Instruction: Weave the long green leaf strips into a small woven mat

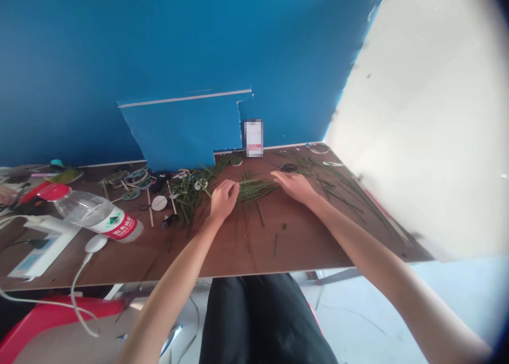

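Note:
On the brown table (302,242) lies a bundle of thin green leaf strips (256,189). My left hand (223,198) pinches the left end of this bundle between fingers and thumb. My right hand (295,186) rests flat on the table at the bundle's right end, fingers touching the strips. More loose green strips (191,191) are scattered left of my left hand, and others (338,191) spread out to the right. Short cut pieces (275,244) lie nearer to me.
A clear water bottle (93,213) with a red cap lies on its side at the left. A white device (40,247) with a cable, woven rings (135,178), wooden sticks (150,207) and scissors (287,167) sit on the table. A blue wall (178,51) stands behind.

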`<state>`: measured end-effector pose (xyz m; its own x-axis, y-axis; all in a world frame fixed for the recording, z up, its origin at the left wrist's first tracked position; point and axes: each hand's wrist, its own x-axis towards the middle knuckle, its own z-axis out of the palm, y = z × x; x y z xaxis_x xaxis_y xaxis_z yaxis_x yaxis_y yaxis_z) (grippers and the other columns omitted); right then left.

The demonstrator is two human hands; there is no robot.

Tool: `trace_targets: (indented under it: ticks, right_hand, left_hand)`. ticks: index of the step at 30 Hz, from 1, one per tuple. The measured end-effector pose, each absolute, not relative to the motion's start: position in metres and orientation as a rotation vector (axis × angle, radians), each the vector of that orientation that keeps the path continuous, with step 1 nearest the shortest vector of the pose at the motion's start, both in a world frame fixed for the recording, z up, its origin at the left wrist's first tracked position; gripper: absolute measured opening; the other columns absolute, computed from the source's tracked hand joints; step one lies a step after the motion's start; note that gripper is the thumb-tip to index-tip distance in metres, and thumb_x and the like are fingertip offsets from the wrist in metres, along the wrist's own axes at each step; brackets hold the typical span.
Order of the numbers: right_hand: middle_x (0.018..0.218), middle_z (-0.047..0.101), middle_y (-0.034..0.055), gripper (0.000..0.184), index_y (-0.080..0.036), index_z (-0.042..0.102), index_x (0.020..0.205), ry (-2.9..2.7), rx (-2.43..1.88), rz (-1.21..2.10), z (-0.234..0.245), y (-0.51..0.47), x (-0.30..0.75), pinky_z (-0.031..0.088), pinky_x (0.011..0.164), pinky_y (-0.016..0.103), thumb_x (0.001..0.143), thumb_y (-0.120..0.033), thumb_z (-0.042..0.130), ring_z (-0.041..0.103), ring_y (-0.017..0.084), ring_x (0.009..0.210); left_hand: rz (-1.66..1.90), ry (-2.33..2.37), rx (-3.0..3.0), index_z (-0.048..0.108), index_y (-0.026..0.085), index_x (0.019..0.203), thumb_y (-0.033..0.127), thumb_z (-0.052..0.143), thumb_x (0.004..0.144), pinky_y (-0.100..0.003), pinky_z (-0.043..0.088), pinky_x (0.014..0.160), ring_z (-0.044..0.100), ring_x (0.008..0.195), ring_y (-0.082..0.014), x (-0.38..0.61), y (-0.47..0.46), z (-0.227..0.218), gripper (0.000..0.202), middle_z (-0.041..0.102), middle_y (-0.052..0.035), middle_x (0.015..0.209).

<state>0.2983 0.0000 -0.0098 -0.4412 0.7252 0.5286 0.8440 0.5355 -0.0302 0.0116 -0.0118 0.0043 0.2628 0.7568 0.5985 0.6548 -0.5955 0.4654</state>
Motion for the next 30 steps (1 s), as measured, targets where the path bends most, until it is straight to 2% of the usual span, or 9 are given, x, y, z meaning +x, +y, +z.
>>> trace_targets:
  ticks: [4, 9, 13, 15, 17, 19, 23, 27, 30]
  right_hand:
    - [0.115, 0.072, 0.0096, 0.038, -0.019, 0.056, 0.131, -2.219, -1.373, -0.336, -0.008, 0.004, 0.312, 0.048, 0.078, 0.031, 0.103, -0.036, 0.036, 0.07, 0.023, 0.094]
    - [0.12, 0.069, 0.011, 0.04, -0.018, 0.056, 0.131, -2.212, -1.323, -0.341, -0.002, 0.0, 0.31, 0.046, 0.087, 0.034, 0.104, -0.036, 0.032, 0.065, 0.024, 0.105]
    - [0.128, 0.063, 0.0144, 0.045, -0.017, 0.05, 0.137, -2.285, -1.182, -0.38, 0.007, -0.011, 0.292, 0.04, 0.095, 0.043, 0.1, -0.042, 0.041, 0.056, 0.029, 0.116]
    - [0.128, 0.062, 0.0153, 0.047, -0.015, 0.047, 0.139, -2.342, -1.064, -0.366, 0.008, -0.017, 0.28, 0.038, 0.097, 0.043, 0.099, -0.042, 0.044, 0.055, 0.029, 0.117]
    - [0.126, 0.064, 0.015, 0.044, -0.015, 0.047, 0.138, -2.385, -0.982, -0.363, 0.007, -0.02, 0.269, 0.039, 0.095, 0.04, 0.1, -0.037, 0.042, 0.056, 0.027, 0.114]
    - [0.117, 0.068, 0.0134, 0.035, -0.016, 0.054, 0.131, -2.417, -0.953, -0.375, 0.004, -0.021, 0.263, 0.04, 0.089, 0.037, 0.101, -0.029, 0.039, 0.06, 0.024, 0.105]
    - [0.099, 0.07, 0.0089, 0.029, -0.017, 0.063, 0.108, -2.43, -0.976, -0.367, -0.003, -0.02, 0.259, 0.038, 0.078, 0.03, 0.101, -0.018, 0.035, 0.062, 0.019, 0.087]
    - [0.094, 0.069, 0.0076, 0.029, -0.018, 0.062, 0.103, -2.36, -1.043, -0.243, -0.004, -0.02, 0.262, 0.034, 0.068, 0.027, 0.102, -0.024, 0.034, 0.06, 0.016, 0.08]
    - [0.087, 0.067, 0.0051, 0.029, -0.019, 0.061, 0.092, -2.229, -1.148, -0.038, -0.003, -0.018, 0.267, 0.03, 0.064, 0.026, 0.101, -0.031, 0.036, 0.057, 0.015, 0.074]
  left_hand:
    - [1.354, 1.401, 2.267, 0.064, 0.018, 0.082, 0.033, 0.042, 0.099, -0.026, 0.044, 0.07, 0.061, 0.075, -0.0156, 0.008, -0.006, 0.002, 0.031, 0.066, -0.0037, 0.08]
    - [1.322, 1.225, 2.191, 0.062, 0.018, 0.083, 0.033, 0.04, 0.101, -0.026, 0.047, 0.071, 0.062, 0.078, -0.0152, 0.008, -0.007, 0.001, 0.032, 0.065, -0.0037, 0.082]
    - [1.23, 1.083, 2.253, 0.065, 0.018, 0.086, 0.034, 0.04, 0.101, -0.027, 0.048, 0.076, 0.062, 0.083, -0.0152, 0.012, -0.011, 0.004, 0.033, 0.066, -0.0043, 0.087]
    - [1.145, 0.991, 2.321, 0.069, 0.019, 0.094, 0.034, 0.042, 0.101, -0.028, 0.048, 0.081, 0.062, 0.086, -0.0155, 0.014, -0.013, 0.005, 0.031, 0.067, -0.0045, 0.089]
    - [1.073, 0.915, 2.365, 0.07, 0.02, 0.106, 0.033, 0.043, 0.101, -0.03, 0.047, 0.085, 0.063, 0.091, -0.0166, 0.015, -0.014, 0.005, 0.03, 0.069, -0.0049, 0.092]
    - [1.03, 0.891, 2.386, 0.069, 0.022, 0.114, 0.033, 0.044, 0.101, -0.031, 0.047, 0.088, 0.063, 0.095, -0.0177, 0.017, -0.014, 0.004, 0.03, 0.07, -0.0052, 0.096]
    - [0.975, 0.917, 2.435, 0.069, 0.025, 0.116, 0.034, 0.046, 0.1, -0.032, 0.047, 0.089, 0.062, 0.099, -0.0187, 0.018, -0.013, 0.0, 0.03, 0.07, -0.0047, 0.1]
    - [0.92, 1.013, 2.481, 0.067, 0.024, 0.117, 0.037, 0.046, 0.1, -0.034, 0.047, 0.089, 0.062, 0.097, -0.0193, 0.019, -0.014, 0.003, 0.03, 0.069, -0.0042, 0.098]
    - [0.802, 1.025, 2.582, 0.068, 0.024, 0.113, 0.037, 0.048, 0.099, -0.037, 0.044, 0.094, 0.06, 0.102, -0.0209, 0.02, -0.018, 0.008, 0.028, 0.067, -0.0045, 0.105]
